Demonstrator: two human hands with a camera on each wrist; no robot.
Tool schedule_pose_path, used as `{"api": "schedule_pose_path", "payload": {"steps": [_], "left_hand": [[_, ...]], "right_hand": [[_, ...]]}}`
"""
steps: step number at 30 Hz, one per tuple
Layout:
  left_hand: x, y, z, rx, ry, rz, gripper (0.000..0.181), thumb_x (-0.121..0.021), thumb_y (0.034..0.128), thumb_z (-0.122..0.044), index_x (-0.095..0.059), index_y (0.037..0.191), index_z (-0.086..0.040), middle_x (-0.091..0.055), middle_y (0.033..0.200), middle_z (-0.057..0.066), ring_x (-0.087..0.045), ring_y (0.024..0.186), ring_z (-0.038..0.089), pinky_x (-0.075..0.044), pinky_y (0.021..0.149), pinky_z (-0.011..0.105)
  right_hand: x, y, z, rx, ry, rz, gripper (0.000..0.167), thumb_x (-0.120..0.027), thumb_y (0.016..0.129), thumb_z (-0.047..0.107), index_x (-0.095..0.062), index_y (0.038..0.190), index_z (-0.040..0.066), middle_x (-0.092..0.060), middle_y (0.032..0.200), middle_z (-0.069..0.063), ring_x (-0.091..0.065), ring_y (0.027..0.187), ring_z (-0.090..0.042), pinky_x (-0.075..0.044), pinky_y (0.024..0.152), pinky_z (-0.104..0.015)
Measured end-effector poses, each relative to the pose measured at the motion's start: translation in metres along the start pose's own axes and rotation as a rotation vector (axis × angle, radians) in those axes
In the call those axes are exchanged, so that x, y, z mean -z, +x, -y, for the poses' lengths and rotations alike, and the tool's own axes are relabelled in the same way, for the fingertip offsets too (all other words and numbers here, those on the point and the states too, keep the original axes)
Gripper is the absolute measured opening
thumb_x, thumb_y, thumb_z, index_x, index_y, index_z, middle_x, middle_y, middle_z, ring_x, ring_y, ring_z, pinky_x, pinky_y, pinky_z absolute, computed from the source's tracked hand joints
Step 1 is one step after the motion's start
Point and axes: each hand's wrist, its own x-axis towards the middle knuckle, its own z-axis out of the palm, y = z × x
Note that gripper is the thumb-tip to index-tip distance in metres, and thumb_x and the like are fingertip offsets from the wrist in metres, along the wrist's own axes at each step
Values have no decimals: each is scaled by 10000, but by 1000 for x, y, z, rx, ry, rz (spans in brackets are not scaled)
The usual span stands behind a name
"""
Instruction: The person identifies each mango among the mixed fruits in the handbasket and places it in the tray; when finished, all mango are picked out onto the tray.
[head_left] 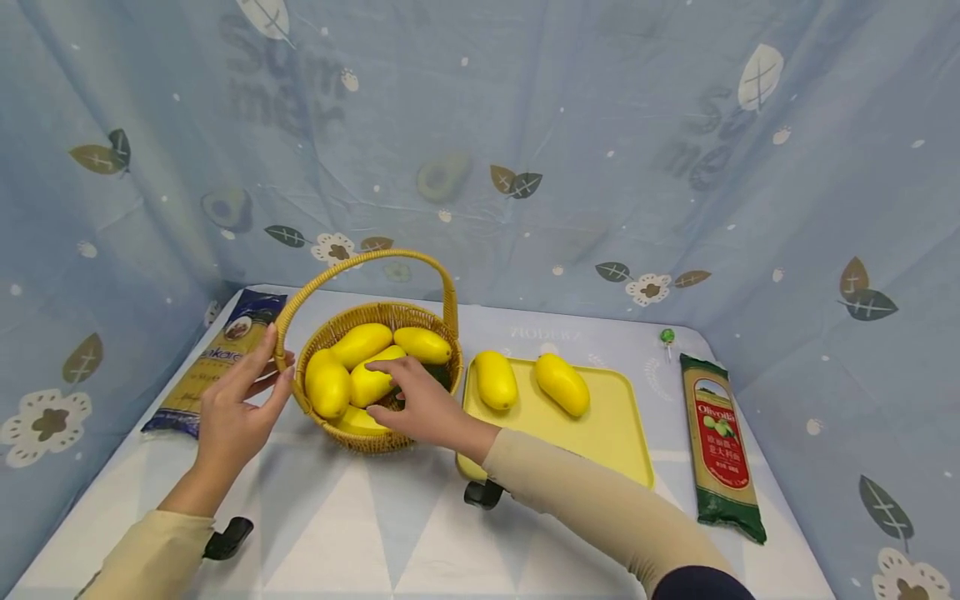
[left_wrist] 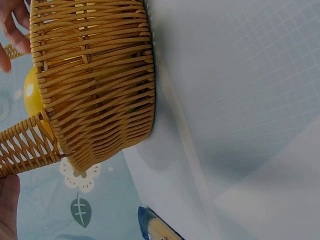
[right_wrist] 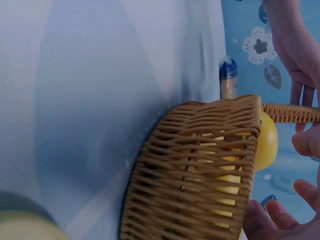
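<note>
A wicker basket [head_left: 375, 443] with a tall arched handle [head_left: 367, 257] holds several yellow mangoes [head_left: 327, 383] and something dark green on its right side. My left hand [head_left: 238, 408] grips the handle's left base, thumb and fingers on either side of it; the left wrist view shows part of that hand [left_wrist: 9, 205] at the handle. Over the basket's right part reaches my right hand [head_left: 423, 404], fingers spread and bent above the mangoes, pinching nothing. In the right wrist view its fingers [right_wrist: 280, 215] are beside the rim of the basket [right_wrist: 195, 170].
Two more mangoes [head_left: 562, 384] lie on a yellow tray [head_left: 615, 433] right of the basket. A pasta packet [head_left: 722, 442] lies at the far right, near a green lollipop [head_left: 667, 336]. Another pasta packet [head_left: 202, 375] is behind my left hand. A patterned curtain [head_left: 480, 150] surrounds the table.
</note>
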Motion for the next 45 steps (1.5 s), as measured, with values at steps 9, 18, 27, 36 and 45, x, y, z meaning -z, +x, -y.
{"api": "schedule_pose_path", "payload": {"steps": [9, 18, 27, 36, 45], "left_hand": [[-1, 0, 0, 5, -2, 3, 836, -764, 793, 150, -498, 1511, -187, -727, 1107, 182, -510, 1084, -229, -442, 865, 25], [-1, 0, 0, 9, 19, 11, 847, -763, 800, 144, -485, 1521, -201, -729, 1096, 177, -492, 1083, -246, -430, 864, 16], [-2, 0, -1, 3, 12, 7, 843, -769, 790, 147, -497, 1513, -191, -731, 1080, 170, -501, 1078, -240, -433, 861, 17], [-2, 0, 0, -5, 2, 2, 834, -772, 785, 148, -506, 1507, -175, -729, 1083, 169, -510, 1085, -229, -439, 863, 22], [0, -1, 1, 11, 12, 11, 845, -760, 798, 150, -485, 1519, -192, -722, 1095, 181, -496, 1096, -238, -430, 868, 18]], "right_hand": [[-16, 29, 9, 18, -1, 2, 631, -710, 958, 368, -461, 1523, 238, -474, 1455, -65, -562, 1182, -167, -514, 871, -160], [-28, 47, 19, 19, -114, 55, 671, -730, 938, 361, -439, 1540, 300, -426, 1524, -26, -499, 1295, -105, -477, 1035, -222], [-36, 55, 23, 22, -255, 79, 663, -723, 937, 364, -450, 1536, 287, -450, 1536, 11, -435, 1375, -106, -443, 1063, -205], [-31, 55, 18, -4, -234, 102, 715, -738, 892, 347, -423, 1531, 287, -486, 1471, 14, -488, 1229, -89, -473, 950, -187], [-31, 58, 17, 14, -252, 120, 676, -730, 905, 367, -451, 1517, 299, -506, 1474, 34, -475, 1294, -97, -467, 974, -192]]}}
